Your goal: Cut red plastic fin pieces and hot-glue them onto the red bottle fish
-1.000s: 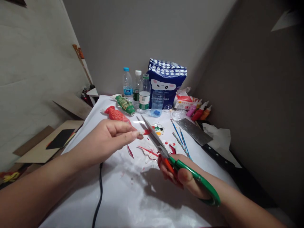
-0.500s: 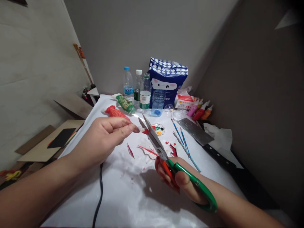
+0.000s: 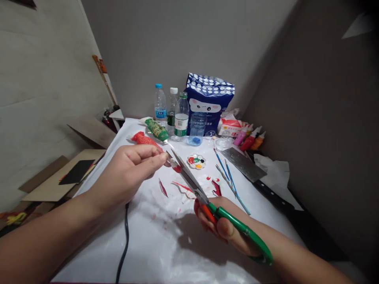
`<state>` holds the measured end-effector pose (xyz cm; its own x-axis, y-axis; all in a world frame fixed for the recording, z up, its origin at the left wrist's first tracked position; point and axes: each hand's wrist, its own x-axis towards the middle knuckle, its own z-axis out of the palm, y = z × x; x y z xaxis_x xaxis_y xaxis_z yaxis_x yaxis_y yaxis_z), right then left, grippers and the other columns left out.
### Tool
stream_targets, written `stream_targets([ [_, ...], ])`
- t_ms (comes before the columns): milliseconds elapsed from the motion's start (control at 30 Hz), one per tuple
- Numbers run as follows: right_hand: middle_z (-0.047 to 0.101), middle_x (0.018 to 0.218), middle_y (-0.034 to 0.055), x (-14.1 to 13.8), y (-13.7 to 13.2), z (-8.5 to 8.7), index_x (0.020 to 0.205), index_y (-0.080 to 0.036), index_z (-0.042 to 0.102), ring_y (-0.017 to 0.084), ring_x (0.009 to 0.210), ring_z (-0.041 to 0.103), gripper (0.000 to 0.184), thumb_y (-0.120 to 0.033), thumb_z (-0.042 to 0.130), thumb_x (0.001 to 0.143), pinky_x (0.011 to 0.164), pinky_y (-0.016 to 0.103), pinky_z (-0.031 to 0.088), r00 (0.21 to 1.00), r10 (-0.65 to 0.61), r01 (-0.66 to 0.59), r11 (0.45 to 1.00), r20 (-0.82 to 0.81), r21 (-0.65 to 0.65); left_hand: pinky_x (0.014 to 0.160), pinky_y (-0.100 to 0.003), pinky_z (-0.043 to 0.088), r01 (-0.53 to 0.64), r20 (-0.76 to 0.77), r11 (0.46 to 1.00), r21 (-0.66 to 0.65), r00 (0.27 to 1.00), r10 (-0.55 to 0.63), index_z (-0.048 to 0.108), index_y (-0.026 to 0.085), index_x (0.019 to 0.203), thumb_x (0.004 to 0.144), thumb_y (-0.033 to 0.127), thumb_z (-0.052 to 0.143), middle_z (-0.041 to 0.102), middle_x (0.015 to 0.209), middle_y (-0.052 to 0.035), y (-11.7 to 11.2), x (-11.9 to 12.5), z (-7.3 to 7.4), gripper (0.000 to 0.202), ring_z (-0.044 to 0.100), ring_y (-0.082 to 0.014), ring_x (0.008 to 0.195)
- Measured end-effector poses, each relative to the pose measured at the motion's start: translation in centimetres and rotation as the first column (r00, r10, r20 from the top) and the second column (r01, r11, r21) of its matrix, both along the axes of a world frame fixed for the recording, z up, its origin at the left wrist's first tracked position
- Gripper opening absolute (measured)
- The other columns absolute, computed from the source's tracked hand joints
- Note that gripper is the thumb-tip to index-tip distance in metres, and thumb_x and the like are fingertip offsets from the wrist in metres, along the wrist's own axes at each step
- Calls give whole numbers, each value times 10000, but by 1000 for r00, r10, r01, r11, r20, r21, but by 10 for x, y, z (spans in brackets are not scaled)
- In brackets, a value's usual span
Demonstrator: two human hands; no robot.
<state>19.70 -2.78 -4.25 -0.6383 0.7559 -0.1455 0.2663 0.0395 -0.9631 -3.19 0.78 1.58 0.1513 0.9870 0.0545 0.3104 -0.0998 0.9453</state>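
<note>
My left hand (image 3: 133, 167) pinches a small red-and-white scrap (image 3: 176, 167) between thumb and forefinger; what it is made of I cannot tell. My right hand (image 3: 225, 225) is closed around the green and orange handles of a pair of scissors (image 3: 195, 185). The blades stand slightly apart, their tips beside my left fingertips and the scrap by the blades. Behind my left hand lies a red fish-shaped piece (image 3: 145, 139), partly covered by it. A green fish-shaped piece (image 3: 156, 130) lies beyond. Below the blades are a red-edged sliver (image 3: 162, 188) and red cut pieces (image 3: 217, 188).
A flower-shaped paint palette (image 3: 196, 161), paintbrushes (image 3: 226, 173) and a cleaver (image 3: 244, 162) lie on the white-covered table (image 3: 154, 244). Plastic bottles (image 3: 181, 118), a cut blue-tinted cup (image 3: 197, 128), a blue bag (image 3: 210, 100) and paint tubes (image 3: 250, 140) stand behind. A black cable (image 3: 126, 236) runs along the front left.
The scissor tips have shifted slightly left toward my left fingertips, and the blades have closed a little. The scrap has tilted downward and sits slightly lower.
</note>
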Motion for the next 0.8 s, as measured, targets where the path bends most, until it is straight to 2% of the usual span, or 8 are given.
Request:
stream_targets([
  [100,388,587,-26,-4,-1,-15,652,-200,378,87,484,323,748,-943,287,632,424,230,264,994,-8,13,999,-110,52,382,-157,256,33,36,997,-69,999,-31,600,186,729,847,378,580,308,514,83,0,4,1,226,222,-58,436],
  [200,382,599,-26,-7,-2,-21,675,-201,381,96,514,332,707,-892,245,722,441,223,290,988,16,2,994,-155,113,397,-154,241,39,-21,994,-98,999,-41,612,172,754,856,394,566,300,520,85,-2,6,3,248,227,-59,460],
  [367,417,666,-8,-5,-1,-9,742,-193,397,118,581,345,777,-930,163,666,515,247,338,998,64,-60,988,-22,141,447,-162,285,69,-121,997,-26,990,-72,522,172,680,872,378,521,303,529,88,-6,4,8,281,263,-58,478],
  [467,427,787,22,0,1,0,844,-182,430,145,665,365,808,-907,106,693,615,284,384,990,135,-142,968,49,206,461,-171,306,87,-166,996,20,983,-82,503,174,662,862,362,510,313,530,86,-8,5,10,274,289,-63,484],
  [567,442,855,51,4,1,2,898,-171,446,171,728,393,810,-878,86,732,682,314,403,984,153,-172,955,93,243,453,-177,317,115,-200,993,37,974,-105,524,174,665,846,353,513,339,530,80,-8,8,10,255,312,-71,483],
  [667,441,815,37,5,1,0,869,-173,433,164,698,385,792,-870,79,740,639,299,390,984,146,-166,957,100,239,427,-175,306,125,-194,991,46,974,-114,510,181,636,832,345,523,332,507,82,-7,10,9,257,291,-71,455],
  [800,417,722,-2,4,4,-6,776,-193,398,136,631,342,748,-897,153,717,566,266,336,992,120,-123,974,26,188,406,-174,286,121,-182,992,27,977,-114,519,186,642,823,349,534,296,480,90,-6,10,7,244,265,-72,435],
])
